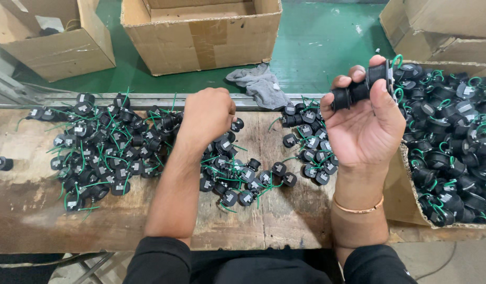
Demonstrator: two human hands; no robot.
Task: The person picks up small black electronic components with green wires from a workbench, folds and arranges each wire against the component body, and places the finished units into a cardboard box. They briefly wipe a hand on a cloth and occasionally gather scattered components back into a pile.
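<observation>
My right hand [366,123] is raised palm up and grips a black cylindrical part with a green wire [365,87] between thumb and fingertips. My left hand [207,113] rests knuckles up on the bench, fingers curled down into a scatter of the same black parts [237,176]; what it holds, if anything, is hidden. A larger pile of black parts with green wires [103,150] lies to the left, and a smaller group [308,139] sits beside my right hand.
A cardboard box [401,205] full of black parts stands at the right. The worn wooden bench [27,210] has a metal rail along its far edge. Open cartons [201,42] and a grey rag [261,84] lie on the green floor beyond.
</observation>
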